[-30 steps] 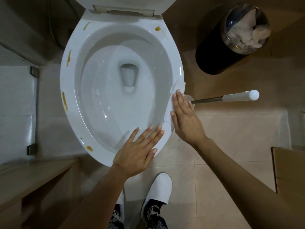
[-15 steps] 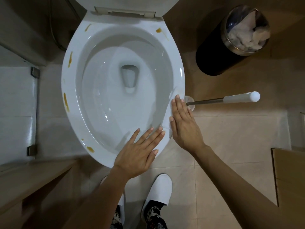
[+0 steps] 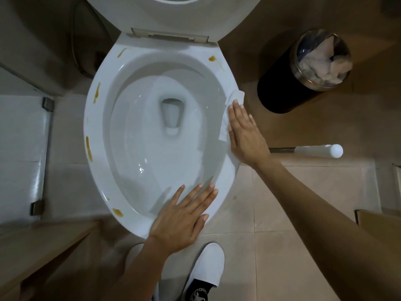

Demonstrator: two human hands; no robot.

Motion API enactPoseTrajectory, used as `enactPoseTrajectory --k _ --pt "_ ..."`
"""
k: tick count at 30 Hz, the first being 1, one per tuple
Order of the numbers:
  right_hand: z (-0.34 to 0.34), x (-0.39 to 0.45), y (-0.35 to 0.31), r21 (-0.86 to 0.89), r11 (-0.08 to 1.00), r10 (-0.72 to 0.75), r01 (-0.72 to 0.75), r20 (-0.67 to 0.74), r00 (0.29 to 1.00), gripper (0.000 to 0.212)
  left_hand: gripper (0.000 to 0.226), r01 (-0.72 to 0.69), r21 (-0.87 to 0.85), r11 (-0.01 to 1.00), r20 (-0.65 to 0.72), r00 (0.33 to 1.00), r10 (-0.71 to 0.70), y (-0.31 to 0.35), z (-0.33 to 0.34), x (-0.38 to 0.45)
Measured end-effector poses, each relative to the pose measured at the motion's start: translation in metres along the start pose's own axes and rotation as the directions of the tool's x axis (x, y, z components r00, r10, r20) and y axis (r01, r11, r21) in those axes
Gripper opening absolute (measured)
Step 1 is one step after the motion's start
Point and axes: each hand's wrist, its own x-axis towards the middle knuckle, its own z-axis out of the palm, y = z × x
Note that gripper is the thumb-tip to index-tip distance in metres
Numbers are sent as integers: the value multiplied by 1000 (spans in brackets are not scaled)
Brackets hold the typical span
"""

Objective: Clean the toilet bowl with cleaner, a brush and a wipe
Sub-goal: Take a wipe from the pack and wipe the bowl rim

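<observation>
Pressing flat on a white wipe (image 3: 233, 98), the right hand (image 3: 244, 135) lies on the rim of the toilet bowl (image 3: 93, 118) at about 3 o'clock, its fingers (image 3: 235, 118) straight and close together, pointing toward 12 o'clock. The wipe is spread along the rim beneath the hand, its long axis following the rim's curve from 1 o'clock down toward 5 o'clock, with a corner showing beyond the fingertips.

At roughly 5 o'clock on the rim, the left hand (image 3: 182, 220) rests palm down, fingers straight and slightly spread, aimed toward 1 o'clock over the bowl's edge; it holds nothing.

Brown stains (image 3: 89, 148) mark the rim at 9, 10, 11, 1 and 7 o'clock. The brush (image 3: 314, 151) lies just behind the right hand, its white handle running toward 3 o'clock; its head is hidden by the hand. A black bin (image 3: 282, 92) full of crumpled paper stands on the floor at 2 o'clock. A white slipper (image 3: 206, 266) shows at 6 o'clock.
</observation>
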Motion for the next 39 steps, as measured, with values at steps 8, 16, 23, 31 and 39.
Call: enactPoseTrajectory --k 8,16,23,31,39 --pt "-18 66 -6 10 1000 -10 10 -16 1000 56 60 2 -16 1000 4 1000 -2 1 -4 0" --pt "-19 54 -2 61 998 0 1 -19 1000 55 60 1 -12 1000 -7 1000 -1 1 -5 1" --pt "-27 108 -11 7 1000 13 -13 -55 998 60 60 7 -23 1000 -4 1000 -7 0 -4 2" --pt "-19 86 -1 -20 999 -42 41 -56 998 61 59 4 -22 1000 3 1000 -4 1 -3 1" --pt "-35 91 1 -125 989 -74 80 56 996 58 59 15 -15 1000 17 1000 -15 1 -3 1"
